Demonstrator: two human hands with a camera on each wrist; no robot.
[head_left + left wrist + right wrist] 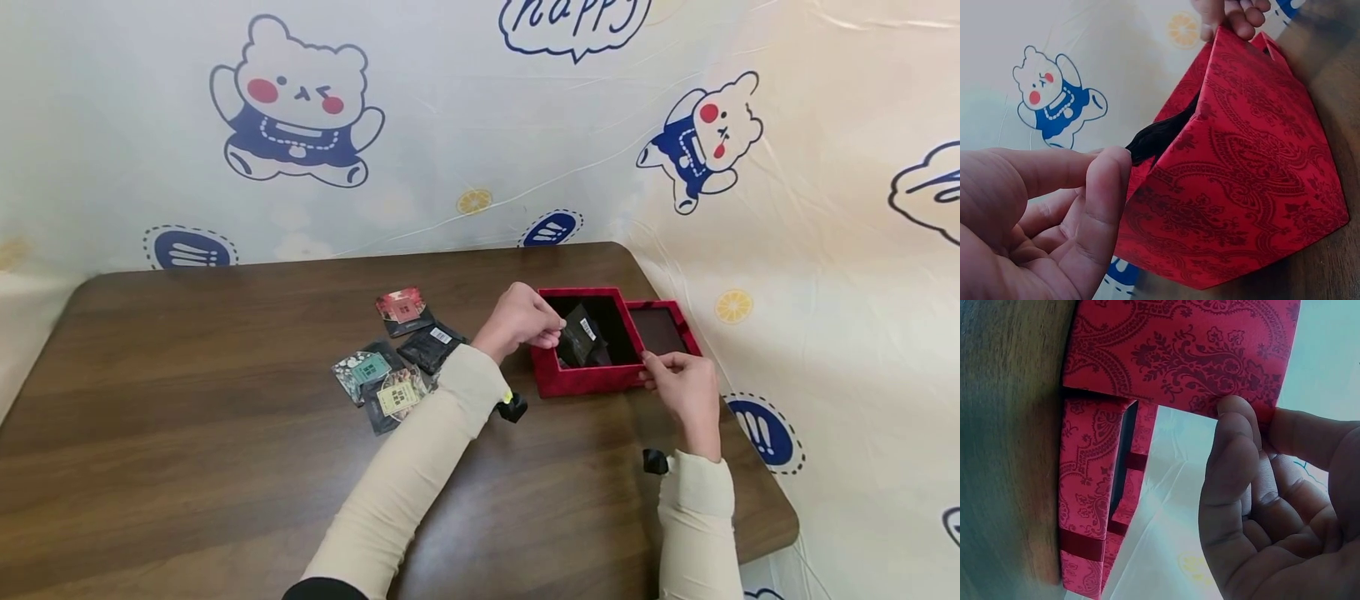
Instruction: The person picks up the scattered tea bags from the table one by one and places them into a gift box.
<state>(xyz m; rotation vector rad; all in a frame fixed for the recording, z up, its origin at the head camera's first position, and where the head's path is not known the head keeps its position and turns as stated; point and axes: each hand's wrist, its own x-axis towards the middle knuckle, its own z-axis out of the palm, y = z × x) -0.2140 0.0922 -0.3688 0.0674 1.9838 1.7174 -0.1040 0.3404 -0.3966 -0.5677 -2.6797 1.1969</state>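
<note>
On the left, four loose packets (427,348) lie partly overlapping on the table (187,433), and in the head view your left sleeve (420,467) crosses close to them; if this forearm goes lower, the cloth could drag them. Your left hand (525,319) pinches the edge of a dark packet (580,337), which is at the mouth of the red box (585,383). You hold only a small part, so the wrapper might slip from your fingers, or catch on the rim and bend. Further right, your right hand (684,392) grips the box's front right corner with fingertips; too strong a pull there could tilt it. Beyond, the red lid (686,329) lies beside the box, and a sliding box would probably push it toward the table's edge.
</note>
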